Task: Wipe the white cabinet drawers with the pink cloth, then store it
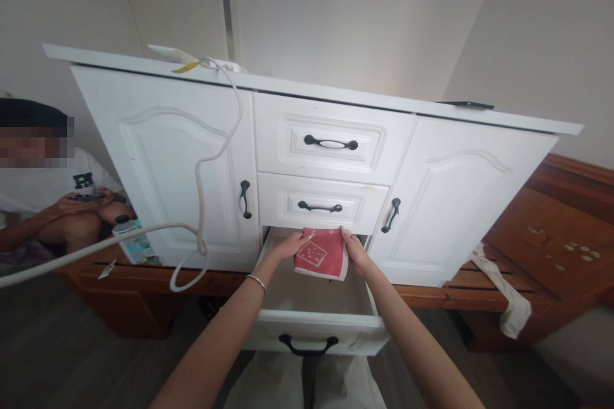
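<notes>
A red cloth [320, 254] with white edges and a pale pattern, like a small towel, is stretched between my hands. My left hand [293, 243] pinches its upper left corner, and my right hand [354, 248] grips the upper right one. Both hands are over the pulled-out bottom drawer [307, 299] of a white cabinet [182, 140]. The cloth hangs above the drawer's floor and covers part of its inside. Below my wrists is the drawer front with its dark handle [308, 345].
Two closed drawers [330, 160] sit above the open one. A white cable [199, 204] loops down the left door. At left a person [43, 198] sits holding a device, near a bottle [132, 239]. A pale cloth [508, 297] drapes over the wooden bench [446, 297] at right.
</notes>
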Motion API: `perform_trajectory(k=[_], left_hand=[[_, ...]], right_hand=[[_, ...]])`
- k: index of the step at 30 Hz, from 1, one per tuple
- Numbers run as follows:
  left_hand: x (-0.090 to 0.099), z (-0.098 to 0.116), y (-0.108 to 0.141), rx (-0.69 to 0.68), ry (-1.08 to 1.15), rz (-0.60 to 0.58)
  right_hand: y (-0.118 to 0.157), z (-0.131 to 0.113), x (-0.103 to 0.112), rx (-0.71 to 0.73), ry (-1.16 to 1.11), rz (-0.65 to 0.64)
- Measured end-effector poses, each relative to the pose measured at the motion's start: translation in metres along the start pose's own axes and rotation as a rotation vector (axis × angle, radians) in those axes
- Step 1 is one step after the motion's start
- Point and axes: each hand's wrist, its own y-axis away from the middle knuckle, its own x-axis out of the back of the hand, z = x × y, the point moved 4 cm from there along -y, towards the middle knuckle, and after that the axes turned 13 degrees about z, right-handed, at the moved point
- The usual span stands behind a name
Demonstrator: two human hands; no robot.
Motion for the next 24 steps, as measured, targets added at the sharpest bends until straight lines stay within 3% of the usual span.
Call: perform_trajectory(k=[5,14,16,20,24], left_hand=[[0.003,0.003,0.001,-0.032,0.002,0.041],[0.013,0.012,0.0,0.011,0.031,0.146],[0.011,0.015,0.005,0.069,0.054,0.119],[0.001,0.019,0.017,0.191,0.083,-0.056],[-0.003,0.019,0.021,0.191,0.063,-0.134]], right_hand=[[0.002,0.002,-0.005,-0.018,-0.017,-0.076],[-0.003,0.002,0.0,0.034,0.015,-0.011],[-0.001,-0.001,-0.001,0.048,-0.009,-0.019],[0.003,-0.009,-0.002,0.085,-0.058,0.002],[0.005,-0.013,-0.002,0.087,-0.08,0.003]])
